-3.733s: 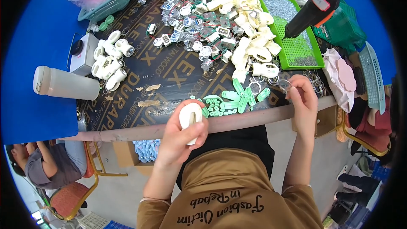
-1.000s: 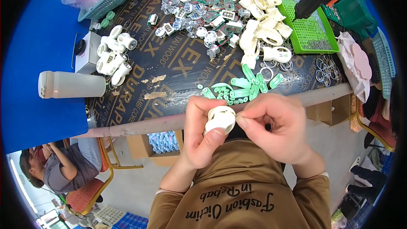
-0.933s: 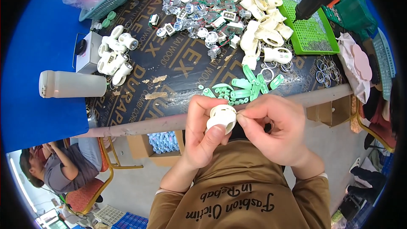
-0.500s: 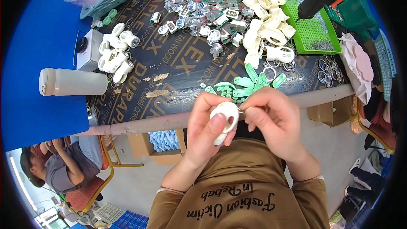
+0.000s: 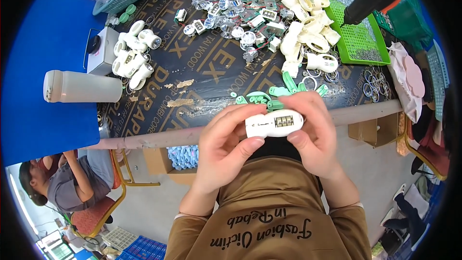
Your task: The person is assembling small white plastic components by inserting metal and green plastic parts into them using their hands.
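Observation:
A small white flashlight (image 5: 262, 127) lies level between my two hands at the table's front edge. Its open battery compartment, with metal contacts inside, faces up. My left hand (image 5: 219, 139) grips the left end, thumb below and fingers above. Around the right end, my right hand (image 5: 315, 139) is closed with its thumb underneath. Just beyond my fingers are green plastic strips and small green caps (image 5: 275, 104). Metal key rings (image 5: 310, 83) and a white housing (image 5: 321, 62) lie behind them.
Assembled white flashlights (image 5: 130, 60) are piled at left near a white bottle (image 5: 84, 87). Circuit and reflector parts (image 5: 240, 14) and cream housings (image 5: 313, 34) cover the far table. A black power screwdriver (image 5: 370, 0) stands over a green screw tray (image 5: 358, 43). A person (image 5: 72, 183) sits at left.
The flashlight has turned from upright to level, now showing its battery compartment. My right hand has moved from a pinch at the ring end to gripping the flashlight's right end.

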### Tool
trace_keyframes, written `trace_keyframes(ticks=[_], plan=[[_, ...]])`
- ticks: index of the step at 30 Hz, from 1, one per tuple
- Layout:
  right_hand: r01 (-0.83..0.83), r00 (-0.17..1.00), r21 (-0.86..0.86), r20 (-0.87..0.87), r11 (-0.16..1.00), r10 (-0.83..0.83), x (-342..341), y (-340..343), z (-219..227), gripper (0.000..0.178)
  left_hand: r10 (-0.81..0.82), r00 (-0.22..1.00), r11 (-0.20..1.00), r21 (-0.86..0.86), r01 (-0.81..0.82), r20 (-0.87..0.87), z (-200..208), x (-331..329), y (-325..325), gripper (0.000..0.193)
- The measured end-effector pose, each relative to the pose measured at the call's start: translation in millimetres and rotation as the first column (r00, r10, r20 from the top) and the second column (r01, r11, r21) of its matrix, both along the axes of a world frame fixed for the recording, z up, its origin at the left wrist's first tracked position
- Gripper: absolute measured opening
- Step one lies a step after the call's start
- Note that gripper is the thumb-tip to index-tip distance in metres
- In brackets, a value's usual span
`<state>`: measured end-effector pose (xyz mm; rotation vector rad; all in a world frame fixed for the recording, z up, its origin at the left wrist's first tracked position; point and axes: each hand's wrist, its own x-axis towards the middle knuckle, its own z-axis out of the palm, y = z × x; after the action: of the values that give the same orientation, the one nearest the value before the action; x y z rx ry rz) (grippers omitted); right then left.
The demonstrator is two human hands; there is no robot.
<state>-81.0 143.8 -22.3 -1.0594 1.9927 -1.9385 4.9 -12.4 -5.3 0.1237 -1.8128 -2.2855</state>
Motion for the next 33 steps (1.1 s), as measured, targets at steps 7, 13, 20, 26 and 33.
trace_keyframes(ticks=[7, 13, 20, 26, 33], plan=[[-0.055, 0.981, 0.171, -0.174, 0.984, 0.085, -1, 1, 16, 0.032, 0.091, 0.98, 0.861, -0.48, -0.165, -0.174, -4, 6, 2, 0.025], [0.024, 0.973, 0.105, -0.229, 0.994, 0.0, 5, -6, 14, 0.027, 0.144, 0.934, 0.79, -0.531, -0.307, -0.327, -7, 0, 8, 0.018], [0.031, 0.999, 0.001, 0.006, 1.0, -0.031, 7, -8, 1, 0.029, 0.159, 0.94, 0.81, -0.504, -0.299, -0.302, -13, -6, 8, 0.027], [0.009, 0.456, -0.608, 0.709, 0.794, 0.538, 23, -18, -8, 0.042, -0.016, 0.99, 0.821, -0.566, -0.067, -0.141, -15, -17, 8, 0.052], [0.081, 0.996, -0.106, -0.038, 0.991, -0.085, 1, -5, 8, 0.036, -0.004, 0.998, 0.882, -0.471, -0.029, -0.069, 11, -8, -4, 0.038]])
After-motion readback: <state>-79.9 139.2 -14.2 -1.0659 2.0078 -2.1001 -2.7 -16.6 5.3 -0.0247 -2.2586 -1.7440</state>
